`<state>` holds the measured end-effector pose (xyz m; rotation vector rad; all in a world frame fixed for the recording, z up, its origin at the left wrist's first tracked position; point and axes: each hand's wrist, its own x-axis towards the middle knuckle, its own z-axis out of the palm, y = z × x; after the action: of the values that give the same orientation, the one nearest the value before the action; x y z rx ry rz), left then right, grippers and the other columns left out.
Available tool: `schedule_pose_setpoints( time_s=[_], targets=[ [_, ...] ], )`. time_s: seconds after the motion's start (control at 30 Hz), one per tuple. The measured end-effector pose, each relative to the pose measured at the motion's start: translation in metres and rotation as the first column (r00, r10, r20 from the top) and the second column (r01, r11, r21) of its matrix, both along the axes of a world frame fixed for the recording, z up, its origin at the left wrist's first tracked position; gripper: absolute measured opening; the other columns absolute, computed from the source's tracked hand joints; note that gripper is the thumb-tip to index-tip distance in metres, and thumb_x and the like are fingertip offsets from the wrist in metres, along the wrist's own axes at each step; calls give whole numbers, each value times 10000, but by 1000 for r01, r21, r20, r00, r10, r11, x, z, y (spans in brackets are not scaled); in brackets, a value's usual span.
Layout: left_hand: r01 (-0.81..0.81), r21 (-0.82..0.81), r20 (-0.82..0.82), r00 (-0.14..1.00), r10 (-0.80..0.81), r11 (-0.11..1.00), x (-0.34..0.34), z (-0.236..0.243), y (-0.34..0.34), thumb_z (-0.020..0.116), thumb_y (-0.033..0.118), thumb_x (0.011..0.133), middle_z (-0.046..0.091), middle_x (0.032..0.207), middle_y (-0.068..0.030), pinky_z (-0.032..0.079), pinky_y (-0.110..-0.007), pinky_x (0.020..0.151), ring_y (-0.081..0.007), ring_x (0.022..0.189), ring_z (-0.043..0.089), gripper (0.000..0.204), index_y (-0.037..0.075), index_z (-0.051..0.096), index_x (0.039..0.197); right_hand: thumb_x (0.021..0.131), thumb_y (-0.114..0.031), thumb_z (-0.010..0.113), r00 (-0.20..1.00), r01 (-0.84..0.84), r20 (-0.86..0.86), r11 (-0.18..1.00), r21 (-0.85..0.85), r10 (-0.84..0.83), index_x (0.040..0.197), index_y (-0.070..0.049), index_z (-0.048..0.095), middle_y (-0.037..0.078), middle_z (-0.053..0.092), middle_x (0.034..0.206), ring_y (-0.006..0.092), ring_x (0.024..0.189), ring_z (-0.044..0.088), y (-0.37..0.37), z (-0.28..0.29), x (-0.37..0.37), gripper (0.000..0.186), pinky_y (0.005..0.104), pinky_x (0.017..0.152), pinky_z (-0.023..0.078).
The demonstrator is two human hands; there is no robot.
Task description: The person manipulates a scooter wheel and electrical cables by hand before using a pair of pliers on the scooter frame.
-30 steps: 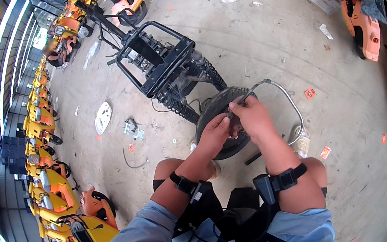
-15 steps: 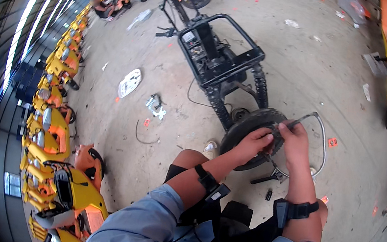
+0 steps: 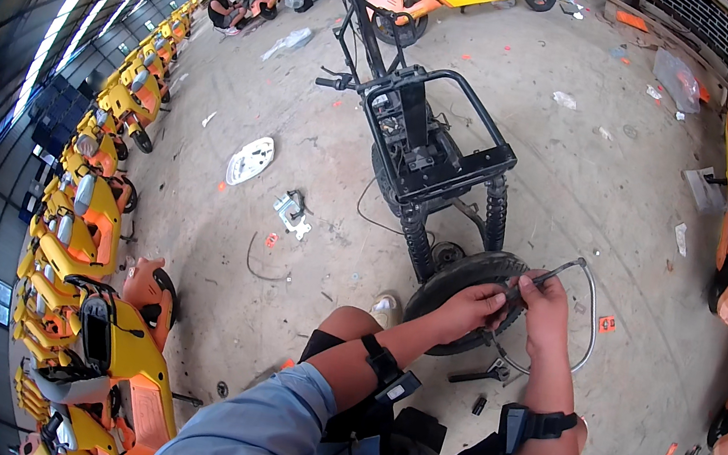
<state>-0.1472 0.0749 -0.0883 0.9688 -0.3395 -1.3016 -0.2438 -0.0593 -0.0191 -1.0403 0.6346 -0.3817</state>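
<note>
My right hand [image 3: 545, 304] is closed in a pinch on a looped grey cable [image 3: 594, 330], which looks like a stiff flexible tube. The loop bends out to the right, then runs back low beneath my hands. My left hand [image 3: 475, 306] is closed beside it, fingertips almost touching the right ones; the small part between them is too hidden to name. Both hands are over the right side of a black tyre [image 3: 459, 284]. That wheel belongs to a stripped black scooter frame [image 3: 422, 156] standing in front of me.
A black-handled tool [image 3: 481, 374] and a small black piece [image 3: 479, 403] lie below the wheel. Metal brackets [image 3: 292, 214], a white plate [image 3: 251, 160] and a thin curved cable [image 3: 260, 261] lie to the left. Yellow scooters [image 3: 105, 227] line the left; others stand right and behind.
The whole view has shifted, so the frame and wheel sit lower and more of the far floor shows. Both hands stay together at the wheel with the cable held.
</note>
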Motion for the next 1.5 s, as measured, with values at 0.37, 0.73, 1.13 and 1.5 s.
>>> schedule_pose_setpoints(
  time_s=[0.37,0.73,1.13,1.5],
  targets=[
    [-93,-88,8,995,94,992,-18,5,5,561,260,1005,601,977,-68,451,-295,732,-146,797,545,227,83,478,1121,954,-114,592,999,24,-21,1000,3,-24,1014,-31,575,78,666,926,145,817,604,1,-2,-12,104,302,747,474],
    [-280,-105,406,864,298,954,-27,23,16,540,165,1014,582,896,-52,438,-243,663,-106,752,539,148,71,451,1085,959,-141,624,997,45,69,999,-9,-44,1004,-16,584,87,672,931,138,751,626,30,-4,-8,139,282,693,517],
    [-535,-105,903,303,306,839,-33,22,22,701,131,913,639,924,-106,485,-257,715,-129,829,592,291,3,497,1077,901,-206,715,999,28,-34,999,46,-26,962,-15,633,33,637,839,92,720,565,34,-12,3,216,240,653,467],
    [-518,-65,609,657,445,853,-31,35,22,628,146,967,629,874,-72,454,-228,626,-89,675,546,220,14,486,1070,969,-175,613,993,-108,-27,985,136,113,1040,-5,580,86,671,1005,147,845,631,23,-12,12,187,278,739,504]
  ],
)
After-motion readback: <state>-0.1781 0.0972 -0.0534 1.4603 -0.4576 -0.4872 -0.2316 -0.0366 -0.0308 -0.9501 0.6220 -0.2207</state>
